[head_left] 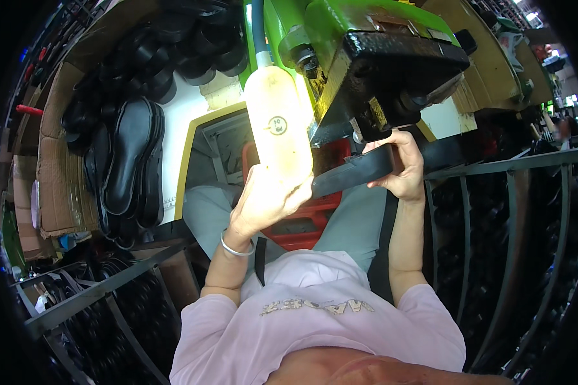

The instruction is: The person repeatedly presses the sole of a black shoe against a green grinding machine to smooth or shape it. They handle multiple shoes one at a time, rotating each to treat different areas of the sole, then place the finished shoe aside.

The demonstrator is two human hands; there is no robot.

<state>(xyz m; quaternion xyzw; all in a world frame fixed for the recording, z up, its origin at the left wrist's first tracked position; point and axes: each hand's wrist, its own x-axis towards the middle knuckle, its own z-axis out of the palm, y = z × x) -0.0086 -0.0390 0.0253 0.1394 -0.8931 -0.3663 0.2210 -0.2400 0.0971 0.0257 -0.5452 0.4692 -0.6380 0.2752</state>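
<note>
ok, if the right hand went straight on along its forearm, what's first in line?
Besides the black shoe sole it grips, the right hand would probably meet the black machine head; depth between them is unclear.

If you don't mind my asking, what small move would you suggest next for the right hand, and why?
I'd probably shift the right hand slightly nearer the body on the black shoe sole, since it looks close beneath the black machine head; the left hand holds the sole's other end, so it could likely steady the piece.
</note>
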